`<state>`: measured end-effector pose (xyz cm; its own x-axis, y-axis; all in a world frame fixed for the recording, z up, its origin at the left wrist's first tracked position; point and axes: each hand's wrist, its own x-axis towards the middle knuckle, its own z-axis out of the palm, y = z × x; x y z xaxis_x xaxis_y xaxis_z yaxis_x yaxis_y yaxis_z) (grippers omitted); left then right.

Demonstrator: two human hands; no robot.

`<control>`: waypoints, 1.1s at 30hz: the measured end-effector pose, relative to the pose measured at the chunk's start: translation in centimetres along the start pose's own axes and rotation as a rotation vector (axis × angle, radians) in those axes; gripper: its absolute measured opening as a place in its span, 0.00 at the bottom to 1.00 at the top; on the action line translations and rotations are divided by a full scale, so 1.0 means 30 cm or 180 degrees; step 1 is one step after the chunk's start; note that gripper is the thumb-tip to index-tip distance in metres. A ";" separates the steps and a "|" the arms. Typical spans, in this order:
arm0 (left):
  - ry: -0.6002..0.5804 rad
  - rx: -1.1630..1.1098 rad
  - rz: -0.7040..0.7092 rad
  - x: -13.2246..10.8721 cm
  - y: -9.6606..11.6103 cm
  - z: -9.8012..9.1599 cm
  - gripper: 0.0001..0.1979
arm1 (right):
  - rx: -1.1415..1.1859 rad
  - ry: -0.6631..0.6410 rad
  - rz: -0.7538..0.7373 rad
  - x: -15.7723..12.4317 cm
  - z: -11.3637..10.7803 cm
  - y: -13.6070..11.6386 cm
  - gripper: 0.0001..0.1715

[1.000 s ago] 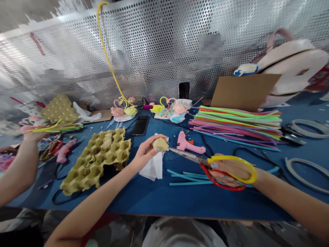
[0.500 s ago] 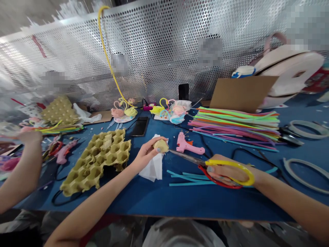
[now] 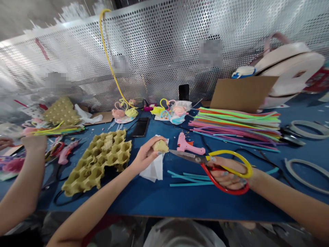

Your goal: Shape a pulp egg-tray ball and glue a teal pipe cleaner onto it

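Between its thumb and fingers, my left hand [image 3: 148, 153] pinches a small yellowish egg carton cup [image 3: 161, 146]. My right hand [image 3: 228, 171] grips scissors [image 3: 197, 159] with one yellow and one red handle; the handles are spread, and the blade tips are at the cup's right edge. Whether the blades touch the cup I cannot tell. Under the left hand lies a white tissue [image 3: 153, 169]. Just beyond the blades rests a pink glue gun [image 3: 189, 144]. Several blue pipe cleaners [image 3: 190, 178] lie below the scissors, partly covered by my right hand.
A cut egg tray [image 3: 99, 159] lies on the left, near a black phone [image 3: 140, 127]. Colourful pipe cleaners [image 3: 233, 127] are piled at the right, before a cardboard sheet [image 3: 243, 92]. A co-worker's arm [image 3: 28, 175] reaches in at far left. Black cables cross the blue table [image 3: 144, 202].
The scissor handles have spread apart, the red one swinging down with my right fingers. My left hand has turned the cup slightly. The co-worker's arm has shifted a little to the right.
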<state>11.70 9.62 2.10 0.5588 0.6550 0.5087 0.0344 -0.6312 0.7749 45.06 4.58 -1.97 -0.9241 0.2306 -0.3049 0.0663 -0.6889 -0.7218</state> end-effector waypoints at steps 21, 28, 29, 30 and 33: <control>0.0056 0.0698 -0.0189 -0.005 -0.004 0.019 0.20 | -0.2627 0.1900 -0.0560 -0.077 0.141 -0.083 0.29; 0.0178 0.0159 0.0014 -0.009 0.009 0.012 0.24 | -0.0318 0.0216 -0.0141 -0.018 0.043 -0.027 0.38; 0.0170 0.0140 0.0047 -0.008 0.012 0.010 0.24 | -0.0365 0.0251 -0.0124 -0.019 0.044 -0.024 0.37; 0.0159 0.0142 0.0064 -0.008 0.014 0.008 0.24 | -0.0543 0.0391 -0.0106 -0.025 0.051 -0.023 0.37; 0.0076 0.0247 0.0019 -0.006 0.019 0.004 0.24 | -0.1282 0.1039 -0.0185 -0.062 0.097 -0.042 0.34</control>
<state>11.73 9.10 2.40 0.5393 0.6603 0.5227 0.0958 -0.6648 0.7409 45.60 3.02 1.32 -0.7693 0.5070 -0.3887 0.2174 -0.3645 -0.9055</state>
